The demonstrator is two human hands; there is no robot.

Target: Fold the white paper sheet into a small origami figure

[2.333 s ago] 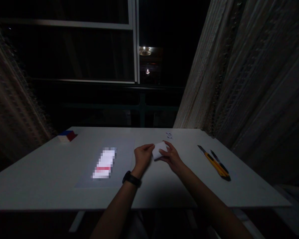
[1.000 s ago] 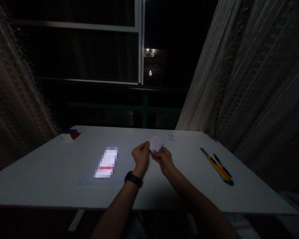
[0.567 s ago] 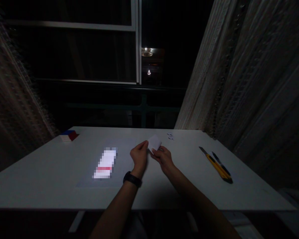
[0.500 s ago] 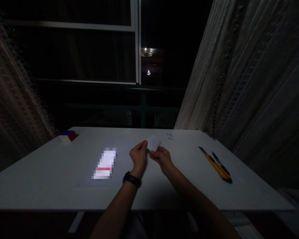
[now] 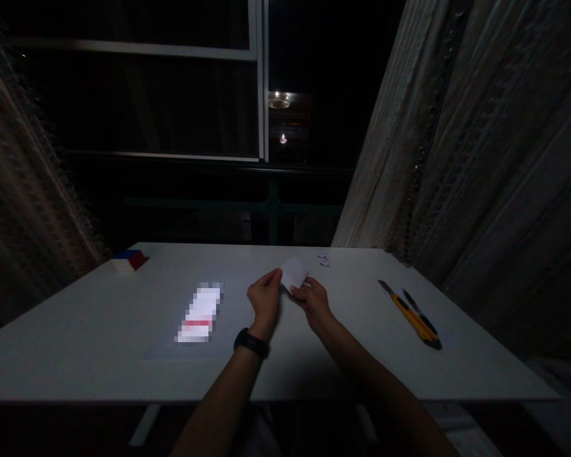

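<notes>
Currently left hand (image 5: 264, 299) and right hand (image 5: 316, 301) are both pinching the white paper (image 5: 294, 271) over the desk (image 5: 99, 330); yellow cutter (image 5: 408, 315) is lying beside the pen (image 5: 419, 311).

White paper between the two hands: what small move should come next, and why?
I'd probably run the thumb of the right hand along the lower edge of the white paper, since that thumb already rests there and the left hand pinches the left corner, which should steady it.
</notes>
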